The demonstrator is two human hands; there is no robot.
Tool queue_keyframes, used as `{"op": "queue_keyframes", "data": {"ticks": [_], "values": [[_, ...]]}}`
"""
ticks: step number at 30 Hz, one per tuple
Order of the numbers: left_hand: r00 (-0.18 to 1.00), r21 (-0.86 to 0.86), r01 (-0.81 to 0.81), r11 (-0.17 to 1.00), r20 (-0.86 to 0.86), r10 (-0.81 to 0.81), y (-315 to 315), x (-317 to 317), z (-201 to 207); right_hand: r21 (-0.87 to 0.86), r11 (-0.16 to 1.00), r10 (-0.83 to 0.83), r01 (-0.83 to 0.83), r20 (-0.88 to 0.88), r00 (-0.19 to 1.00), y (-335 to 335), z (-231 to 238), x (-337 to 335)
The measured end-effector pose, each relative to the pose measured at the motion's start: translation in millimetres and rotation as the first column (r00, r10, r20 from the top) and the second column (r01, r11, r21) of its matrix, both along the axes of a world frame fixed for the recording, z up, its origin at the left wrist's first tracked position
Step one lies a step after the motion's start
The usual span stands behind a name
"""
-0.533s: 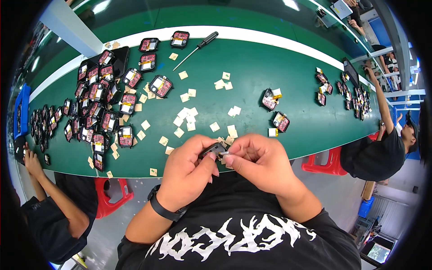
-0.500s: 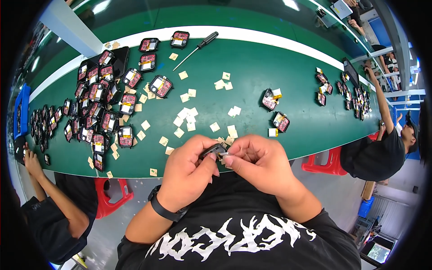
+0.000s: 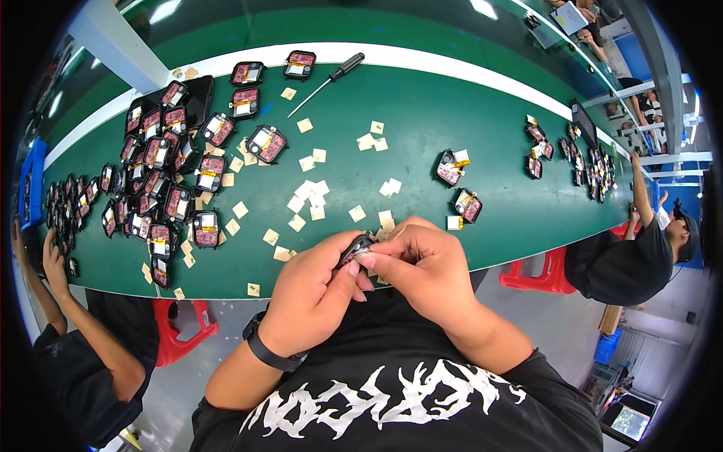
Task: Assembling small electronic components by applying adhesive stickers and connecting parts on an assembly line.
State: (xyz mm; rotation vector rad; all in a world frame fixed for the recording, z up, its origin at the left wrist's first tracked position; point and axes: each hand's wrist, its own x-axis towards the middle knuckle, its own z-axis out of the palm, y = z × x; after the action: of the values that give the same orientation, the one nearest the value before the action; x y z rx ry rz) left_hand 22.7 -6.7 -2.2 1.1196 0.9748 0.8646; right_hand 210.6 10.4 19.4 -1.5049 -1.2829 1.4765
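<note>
Head view: low in the middle, above the near edge of the green surface (image 3: 407,113), a small black casing (image 3: 358,245), held in the left grip (image 3: 312,282) between thumb and curled fingers. Right grip (image 3: 425,264) narrowed to a thumb-and-forefinger pinch at the casing's right side, closed on a small pale piece (image 3: 362,253), mostly covered by the fingertips. Inside of the held casing too hidden to make out. Tilted up rather than lying flat; long axis, judging by the visible part, slanting from lower left to upper right, upper end pointing away from the torso.

Just beyond the hands, scattered about: pale square pieces (image 3: 312,197). Farther right, two open casings (image 3: 450,169) with red boards inside; just beside the nearer one, a loose white block (image 3: 454,223). To the left, a heap of open casings (image 3: 157,153), filled with red boards, white blocks and yellow strips, partly over a black tray-like piece (image 3: 199,99). Near the far edge, a screwdriver (image 3: 327,83), tip toward the lower left. At the far left, a blue bin (image 3: 32,181), contents too blurred to tell.
</note>
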Motion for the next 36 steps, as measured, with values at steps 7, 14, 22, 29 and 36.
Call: {"op": "queue_keyframes", "data": {"ticks": [7,14,22,29,36], "values": [[0.996,0.031,0.088,0.996,-0.017,-0.087,2.7,-9.6,5.3,-0.167,0.984,0.040,-0.061,-0.127,0.991,13.8,-8.2,6.2],[0.991,-0.037,0.129,0.991,0.037,-0.128,4.9,-14.6,2.0,-0.187,0.976,0.103,-0.116,-0.076,0.992,18.7,-2.9,4.7],[0.988,-0.188,-0.083,0.979,0.114,0.106,0.1,-3.6,13.3,-0.230,0.965,0.088,-0.130,-0.185,0.979,11.2,14.9,14.7],[0.975,-0.269,-0.075,0.960,0.182,0.127,-1.8,-11.4,21.8,0.105,0.994,-0.007,0.016,-0.083,0.997,3.2,22.7,26.8],[0.919,-0.316,-0.032,0.948,0.363,0.152,-4.1,-17.1,35.6,0.544,0.839,-0.310,-0.003,0.484,0.818,3.6,3.0,89.9]]}}
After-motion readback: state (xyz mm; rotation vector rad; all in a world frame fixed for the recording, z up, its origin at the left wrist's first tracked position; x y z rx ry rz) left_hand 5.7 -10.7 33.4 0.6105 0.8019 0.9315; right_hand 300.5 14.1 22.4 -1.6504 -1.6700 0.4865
